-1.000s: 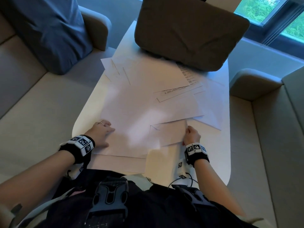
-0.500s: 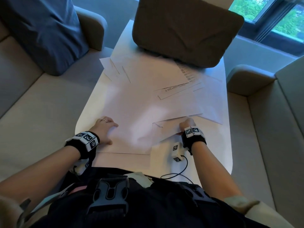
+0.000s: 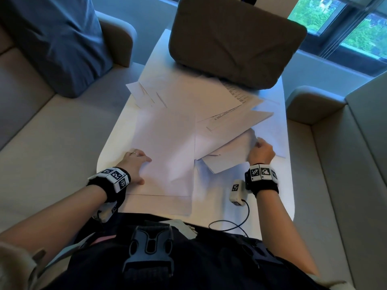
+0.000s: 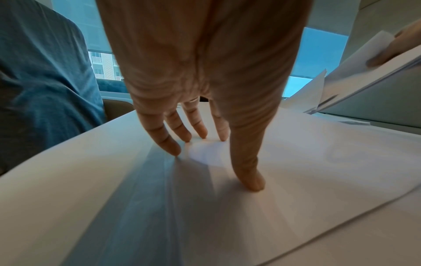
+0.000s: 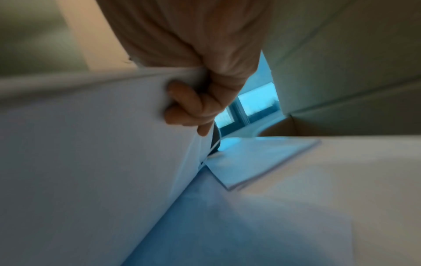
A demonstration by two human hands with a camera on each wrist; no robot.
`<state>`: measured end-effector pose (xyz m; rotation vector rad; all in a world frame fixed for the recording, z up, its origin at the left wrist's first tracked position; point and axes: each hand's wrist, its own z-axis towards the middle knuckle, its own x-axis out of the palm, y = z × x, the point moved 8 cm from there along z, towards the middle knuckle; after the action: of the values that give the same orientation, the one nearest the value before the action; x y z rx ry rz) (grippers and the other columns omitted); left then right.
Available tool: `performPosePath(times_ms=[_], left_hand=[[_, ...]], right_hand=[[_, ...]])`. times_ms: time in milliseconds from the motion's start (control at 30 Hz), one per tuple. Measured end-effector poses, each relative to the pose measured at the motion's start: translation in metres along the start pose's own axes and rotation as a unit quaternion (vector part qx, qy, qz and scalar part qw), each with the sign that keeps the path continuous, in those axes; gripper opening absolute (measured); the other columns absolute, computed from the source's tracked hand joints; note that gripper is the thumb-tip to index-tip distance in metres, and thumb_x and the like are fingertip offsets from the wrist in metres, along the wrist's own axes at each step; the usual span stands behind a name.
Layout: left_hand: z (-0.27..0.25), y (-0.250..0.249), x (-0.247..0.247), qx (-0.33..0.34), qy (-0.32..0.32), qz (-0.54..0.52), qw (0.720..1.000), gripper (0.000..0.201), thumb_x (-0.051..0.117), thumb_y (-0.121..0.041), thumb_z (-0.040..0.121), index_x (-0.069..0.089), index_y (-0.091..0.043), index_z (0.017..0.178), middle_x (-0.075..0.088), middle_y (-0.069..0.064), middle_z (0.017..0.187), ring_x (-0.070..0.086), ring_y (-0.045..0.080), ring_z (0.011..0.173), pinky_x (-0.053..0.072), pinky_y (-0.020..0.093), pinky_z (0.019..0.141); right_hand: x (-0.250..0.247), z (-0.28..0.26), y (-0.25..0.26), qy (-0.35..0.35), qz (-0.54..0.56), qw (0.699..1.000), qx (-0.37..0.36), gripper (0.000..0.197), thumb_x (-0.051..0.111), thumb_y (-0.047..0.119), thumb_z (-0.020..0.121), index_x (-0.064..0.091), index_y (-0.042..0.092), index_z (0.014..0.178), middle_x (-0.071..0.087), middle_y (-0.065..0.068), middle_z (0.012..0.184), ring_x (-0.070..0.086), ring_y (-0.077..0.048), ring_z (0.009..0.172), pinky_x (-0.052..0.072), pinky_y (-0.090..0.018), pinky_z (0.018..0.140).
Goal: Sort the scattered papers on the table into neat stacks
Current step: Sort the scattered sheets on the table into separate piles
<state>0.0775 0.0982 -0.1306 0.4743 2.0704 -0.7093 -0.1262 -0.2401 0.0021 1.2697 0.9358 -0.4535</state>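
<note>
White sheets lie scattered and overlapping across the white table. My left hand presses flat with spread fingers on a large blank sheet at the near left. My right hand grips the right edge of a few sheets and lifts that edge off the table; in the right wrist view the curled fingers pinch the lifted paper. Printed pages lie further back, partly under other sheets.
A brown cushion sits on the table's far end over some papers. A blue pillow leans on the sofa at the left. Sofa seats flank the table. A small white tagged device with a black cable lies near my right wrist.
My right hand moved away from me and to the right along the papers, raising the edge it grips. The left hand stayed pressed on the large sheet.
</note>
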Motion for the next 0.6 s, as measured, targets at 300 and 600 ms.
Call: performPosePath(times_ms=[300,600], left_hand=[[-0.001,-0.004,-0.007,-0.013,0.007,0.012,1.000,0.082,0.082,-0.026,0.064,0.041,-0.029,0.135,0.025,0.002,0.145,0.019,0.027,0.136,0.025,0.035,0.111],[0.002,-0.025,-0.019,-0.012,0.012,0.042,0.999,0.062,0.071,-0.035,0.075,0.046,-0.025,0.131,0.035,0.002,0.137,0.037,0.022,0.129,0.042,0.039,0.101]], right_hand=[[-0.057,-0.009,0.022,-0.122,0.076,0.987,-0.076,0.042,0.037,-0.006,0.093,0.059,0.003,0.128,0.060,-0.019,0.127,0.054,-0.031,0.121,0.034,-0.025,0.107],[-0.153,-0.043,0.007,-0.345,0.171,0.915,-0.122,0.033,0.042,0.014,0.094,0.059,0.005,0.120,0.068,-0.018,0.106,0.061,-0.035,0.093,0.040,-0.024,0.074]])
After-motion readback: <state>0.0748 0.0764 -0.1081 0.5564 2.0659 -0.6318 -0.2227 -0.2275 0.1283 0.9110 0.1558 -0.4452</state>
